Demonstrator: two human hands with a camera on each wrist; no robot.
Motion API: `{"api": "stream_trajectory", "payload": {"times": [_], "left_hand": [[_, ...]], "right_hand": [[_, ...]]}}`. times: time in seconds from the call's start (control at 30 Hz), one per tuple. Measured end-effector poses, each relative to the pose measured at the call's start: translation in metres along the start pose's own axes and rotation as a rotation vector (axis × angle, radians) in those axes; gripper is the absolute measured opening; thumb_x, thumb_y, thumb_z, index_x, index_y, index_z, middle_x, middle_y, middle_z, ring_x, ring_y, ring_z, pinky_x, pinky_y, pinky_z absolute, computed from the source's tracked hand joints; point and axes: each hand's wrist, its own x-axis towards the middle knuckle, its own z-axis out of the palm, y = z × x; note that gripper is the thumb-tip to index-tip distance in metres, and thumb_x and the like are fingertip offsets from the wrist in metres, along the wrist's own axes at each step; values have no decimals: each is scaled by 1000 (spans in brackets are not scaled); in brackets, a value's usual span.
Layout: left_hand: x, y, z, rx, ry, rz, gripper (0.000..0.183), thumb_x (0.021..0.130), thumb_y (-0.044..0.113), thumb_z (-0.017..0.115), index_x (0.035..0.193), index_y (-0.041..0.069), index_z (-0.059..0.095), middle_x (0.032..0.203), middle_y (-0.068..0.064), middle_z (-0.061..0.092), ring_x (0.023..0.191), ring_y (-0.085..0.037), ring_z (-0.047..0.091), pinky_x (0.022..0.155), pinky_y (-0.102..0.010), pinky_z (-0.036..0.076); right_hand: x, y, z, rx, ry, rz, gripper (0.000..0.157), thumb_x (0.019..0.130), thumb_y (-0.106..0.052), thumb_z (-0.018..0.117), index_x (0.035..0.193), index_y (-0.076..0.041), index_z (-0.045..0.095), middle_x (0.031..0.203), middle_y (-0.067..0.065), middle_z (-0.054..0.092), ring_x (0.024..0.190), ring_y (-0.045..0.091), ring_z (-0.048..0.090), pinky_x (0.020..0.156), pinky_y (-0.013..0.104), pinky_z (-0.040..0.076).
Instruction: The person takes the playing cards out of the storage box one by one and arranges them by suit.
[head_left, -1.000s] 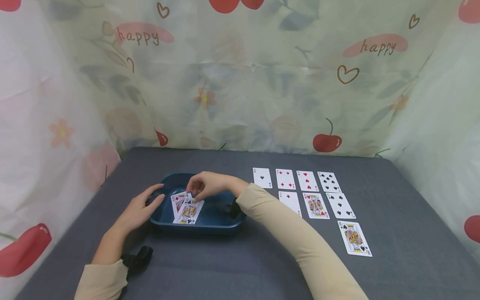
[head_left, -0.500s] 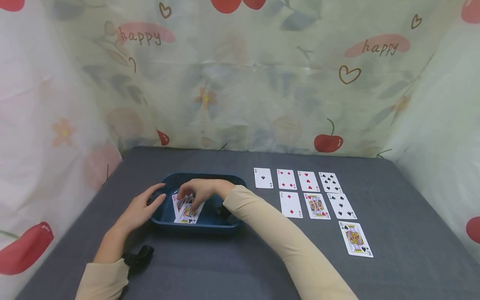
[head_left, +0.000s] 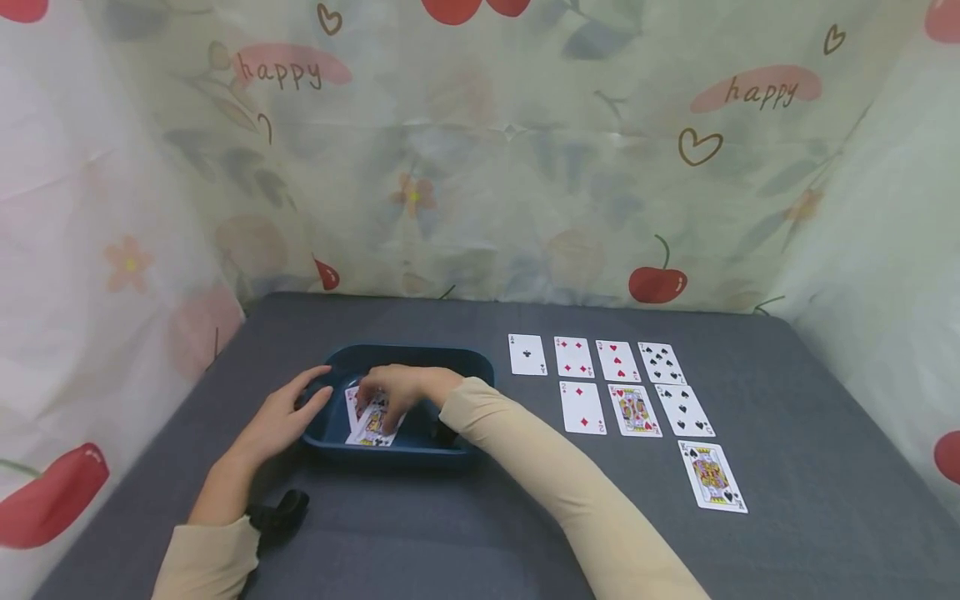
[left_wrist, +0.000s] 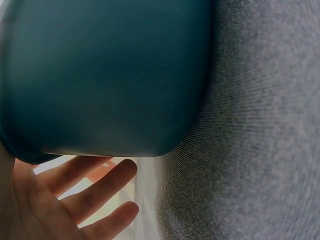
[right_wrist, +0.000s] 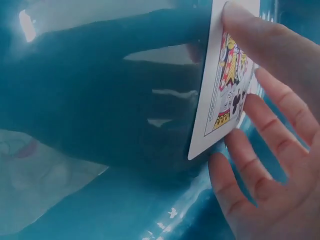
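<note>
A dark blue tray (head_left: pixel 420 452) stands on the left part of the table, two overlapping playing cards inside it. On top lies a face card of clubs (head_left: pixel 377 433), with a red-suited face card (head_left: pixel 352 408) partly under it. My right hand (head_left: pixel 401 390) reaches into the tray over them. In the right wrist view, its thumb touches the clubs card's face (right_wrist: pixel 227 95) and the other fingers lie spread by the opposite edge. My left hand (head_left: pixel 279 418) is at the tray's left rim. Its fingers extend along the outer wall (left_wrist: pixel 110 90) in the left wrist view.
Right of the tray lie face-up cards in rows: an ace of clubs (head_left: pixel 528 355), a four of diamonds (head_left: pixel 573 358), a two of diamonds (head_left: pixel 582 408), a king of spades (head_left: pixel 712 476) and several others. A patterned curtain (head_left: pixel 510 208) closes off the table's back and sides.
My right hand has moved slightly left and down over the clubs card, its thumb and fingers spreading apart. My left hand and the cards on the table have stayed put.
</note>
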Motion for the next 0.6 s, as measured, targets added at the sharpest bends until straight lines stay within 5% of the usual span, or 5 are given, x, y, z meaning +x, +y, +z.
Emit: {"api": "stream_trajectory", "payload": {"times": [0.3,0.6], "left_hand": [[2,-1,1,11,-11,-24,56,99,39,39,144,8,31,147,-28,30,130,-48,36,101,-63,33],[1,0,1,18,-1,-24,57,99,40,39,144,7,31,147,-28,30,129,-48,37,102,-62,33]], "right_hand": [[-2,3,-1,7,58,93,35,72,-24,80,103,-15,66,102,-1,60,89,9,52,79,18,44],[-14,10,-16,93,108,34,13,83,-16,70,92,-7,69,81,-1,61,71,5,50,62,13,40]]}}
